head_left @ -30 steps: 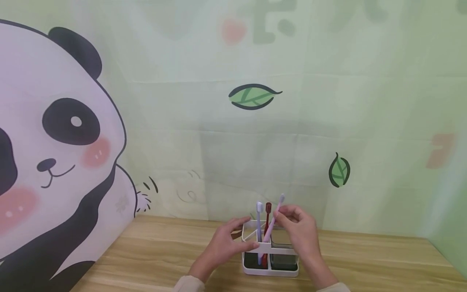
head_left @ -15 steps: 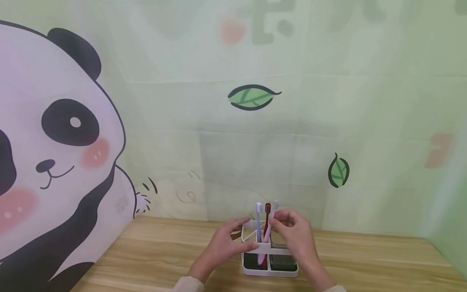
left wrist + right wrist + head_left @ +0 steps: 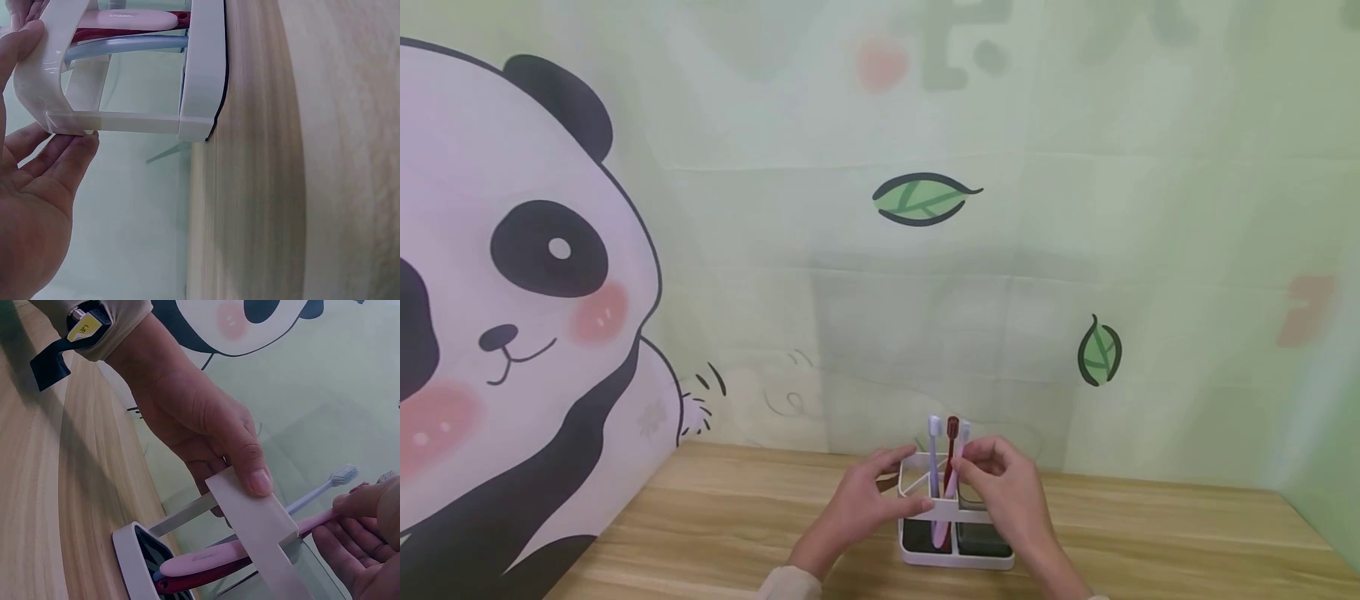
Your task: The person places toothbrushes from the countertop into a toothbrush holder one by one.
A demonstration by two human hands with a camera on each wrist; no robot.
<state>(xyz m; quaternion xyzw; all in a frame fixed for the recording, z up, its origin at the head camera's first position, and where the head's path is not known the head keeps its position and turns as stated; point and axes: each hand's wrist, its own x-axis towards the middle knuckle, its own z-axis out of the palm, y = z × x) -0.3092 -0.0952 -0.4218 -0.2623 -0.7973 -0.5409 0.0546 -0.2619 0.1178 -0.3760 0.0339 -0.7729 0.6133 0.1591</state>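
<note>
A white toothbrush holder (image 3: 983, 562) with a black base pad stands on the table. My left hand (image 3: 867, 498) grips its upper frame from the left, thumb on the front and fingers round the back. With thumb and fingertips, my right hand (image 3: 1009, 487) pinches a pink toothbrush (image 3: 203, 557) near its head. Its handle passes down through the frame, with the lower end close over the base. In the same left section stand a light blue toothbrush (image 3: 933, 457) and a dark red toothbrush (image 3: 952, 430), bristles up. The right hand partly hides the holder's right side.
A smoky see-through container (image 3: 983, 537) sits in the holder's right section. The wood-grain table (image 3: 1157, 533) extends to both sides. Close behind it hangs a pale green cloth backdrop (image 3: 760, 225) printed with a panda and leaves.
My right hand has lowered the pink toothbrush into the holder, and the brush stands more upright beside the red one. My left hand keeps its grip on the frame.
</note>
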